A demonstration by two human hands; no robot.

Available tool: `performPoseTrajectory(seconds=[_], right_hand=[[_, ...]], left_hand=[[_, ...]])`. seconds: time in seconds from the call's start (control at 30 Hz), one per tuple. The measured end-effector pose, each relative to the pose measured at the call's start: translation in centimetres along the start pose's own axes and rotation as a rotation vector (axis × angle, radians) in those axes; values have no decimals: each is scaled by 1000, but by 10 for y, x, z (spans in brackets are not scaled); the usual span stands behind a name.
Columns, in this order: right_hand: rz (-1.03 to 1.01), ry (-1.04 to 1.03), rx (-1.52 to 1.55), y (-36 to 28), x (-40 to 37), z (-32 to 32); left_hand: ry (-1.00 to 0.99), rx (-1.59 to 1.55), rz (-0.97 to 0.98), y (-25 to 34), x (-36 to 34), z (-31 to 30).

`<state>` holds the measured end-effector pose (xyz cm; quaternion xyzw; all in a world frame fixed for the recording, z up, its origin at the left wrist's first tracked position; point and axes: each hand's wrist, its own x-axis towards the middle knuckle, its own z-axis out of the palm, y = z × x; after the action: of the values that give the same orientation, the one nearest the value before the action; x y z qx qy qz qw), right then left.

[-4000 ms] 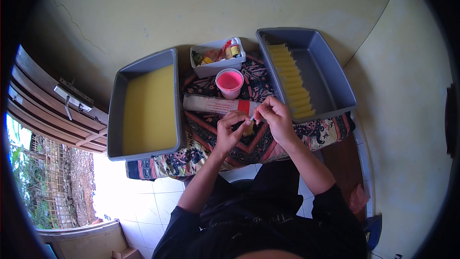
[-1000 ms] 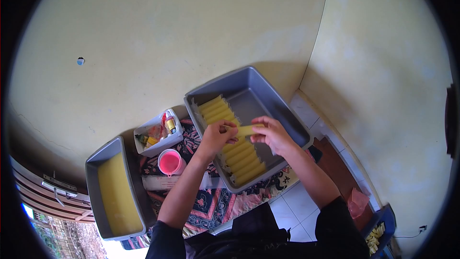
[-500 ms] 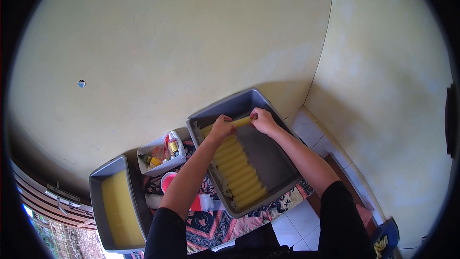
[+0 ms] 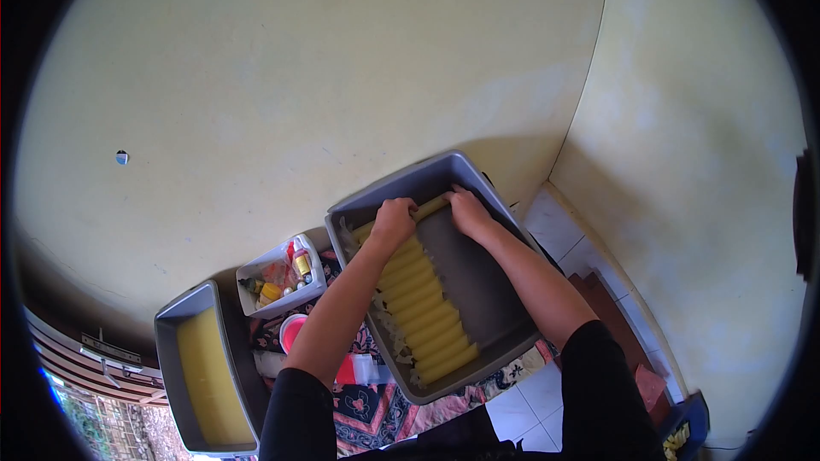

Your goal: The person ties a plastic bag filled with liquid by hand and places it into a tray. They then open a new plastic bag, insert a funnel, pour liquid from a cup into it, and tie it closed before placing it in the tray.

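at the far end of the grey tray (image 4: pixel 478 290), the left grip (image 4: pixel 393 220) and right grip (image 4: pixel 468 209) are each closed on one end of a yellow roll (image 4: pixel 431 205), which lies crosswise between them, close to the tray's far wall. back from the left grip, a row of like rolls (image 4: pixel 423 303) runs down the tray's left side, packed side by side. well off to the left of the left grip sit a small white box (image 4: pixel 280 277) of bottles, a pink cup (image 4: pixel 293 333) and a second grey tray (image 4: pixel 239 358) holding yellow sheet, over a patterned cloth (image 4: pixel 376 410).
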<state>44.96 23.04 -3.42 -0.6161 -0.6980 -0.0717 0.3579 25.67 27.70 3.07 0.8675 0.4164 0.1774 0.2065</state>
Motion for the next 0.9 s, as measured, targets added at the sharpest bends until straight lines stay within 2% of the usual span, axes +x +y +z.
performPoseTrajectory(seconds=[0.07, 0.1, 0.17, 0.2, 0.27, 0.37, 0.43, 0.7, 0.8, 0.9], right_hand=[[120, -111, 5, -18, 1, -13], [122, -112, 8, -30, 6, -27], [263, -403, -41, -49, 14, -52], [263, -403, -42, -45, 13, -51], [218, -531, -116, -35, 7, -40], [163, -427, -107, -24, -6, -16], [181, -418, -117, -29, -7, -16], [182, -511, -89, -30, -4, -25], [117, -505, -58, -18, -3, -18], [83, -411, -51, -18, -5, -16]], left_hand=[[-52, 63, -27, 0, -7, 0], [-84, 154, 31, -3, -6, 3], [-118, 246, 90, -3, -9, 5], [-113, 298, 136, 0, -12, 6], [-112, 347, 177, 5, -16, 10], [-150, 456, 172, 7, -17, 12], [-217, 485, 143, 10, -16, 9], [-245, 554, 60, 18, -19, 5], [-236, 554, 51, 17, -19, 6], [-242, 545, 45, 20, -21, 2]])
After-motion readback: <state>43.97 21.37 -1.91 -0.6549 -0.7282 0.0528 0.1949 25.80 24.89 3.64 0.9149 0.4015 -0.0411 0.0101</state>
